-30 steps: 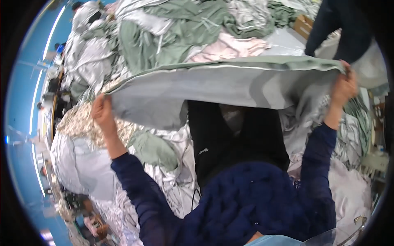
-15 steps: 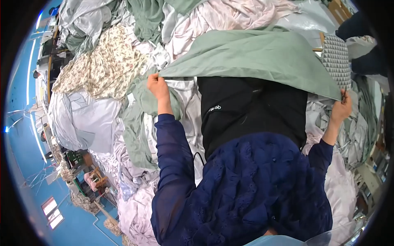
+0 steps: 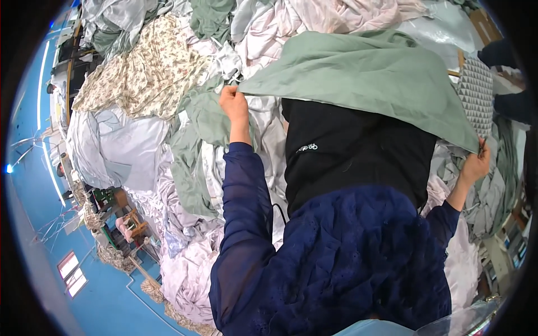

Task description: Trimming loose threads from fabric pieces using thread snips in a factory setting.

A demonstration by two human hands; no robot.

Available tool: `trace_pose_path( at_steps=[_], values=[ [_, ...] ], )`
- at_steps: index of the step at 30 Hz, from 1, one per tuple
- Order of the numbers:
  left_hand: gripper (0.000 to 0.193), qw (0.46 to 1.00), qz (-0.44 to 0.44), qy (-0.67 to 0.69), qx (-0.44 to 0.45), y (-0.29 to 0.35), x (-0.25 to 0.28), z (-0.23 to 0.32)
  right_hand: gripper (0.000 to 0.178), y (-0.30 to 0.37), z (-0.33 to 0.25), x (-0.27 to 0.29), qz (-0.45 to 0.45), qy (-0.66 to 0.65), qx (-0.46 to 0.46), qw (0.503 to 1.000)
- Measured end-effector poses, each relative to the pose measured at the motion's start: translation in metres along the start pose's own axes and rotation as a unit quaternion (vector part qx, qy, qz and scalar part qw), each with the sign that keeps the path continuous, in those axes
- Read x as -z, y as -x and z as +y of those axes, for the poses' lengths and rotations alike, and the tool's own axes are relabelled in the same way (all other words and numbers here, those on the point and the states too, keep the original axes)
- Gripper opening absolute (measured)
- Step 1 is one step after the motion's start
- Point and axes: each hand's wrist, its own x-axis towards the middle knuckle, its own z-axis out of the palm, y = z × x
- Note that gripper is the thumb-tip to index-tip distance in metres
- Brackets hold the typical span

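Observation:
A sage-green fabric sheet is stretched across in front of me, its near edge pulled taut between my hands. My left hand pinches the left end of that edge. At the right end, lower down, my right hand grips the other corner. Soft folds run over the middle of the sheet, and its far part lies on the heap. Below the edge my black apron shows. More crumpled green cloth lies beside my left hand.
Heaped fabric surrounds me: a floral cloth, pale grey cloth, pink cloth and lilac cloth. At the right are a grey-and-white triangle-patterned piece and a person's dark-clothed limbs. A cardboard box stands at the far right.
Both hands still hold the green sheet. In the picture, hands and sheet have shifted somewhat to the right, the left hand slightly up and the right hand slightly down. The surroundings have shifted slightly too.

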Motion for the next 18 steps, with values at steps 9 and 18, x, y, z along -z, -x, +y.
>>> trace_pose_path(
  at_steps=[9, 18],
  values=[
    [0.041, 0.934, -0.235, 0.0, -0.268, 0.078, -0.034, 0.183, 0.028, 0.005, -0.031, -0.001, 0.036, -0.04, -0.009, 0.998],
    [0.044, 0.771, -0.273, -0.15, -0.555, 0.155, -0.143, 0.275, 0.024, 0.005, -0.071, -0.004, 0.062, 0.003, -0.023, 0.998]
  ],
)
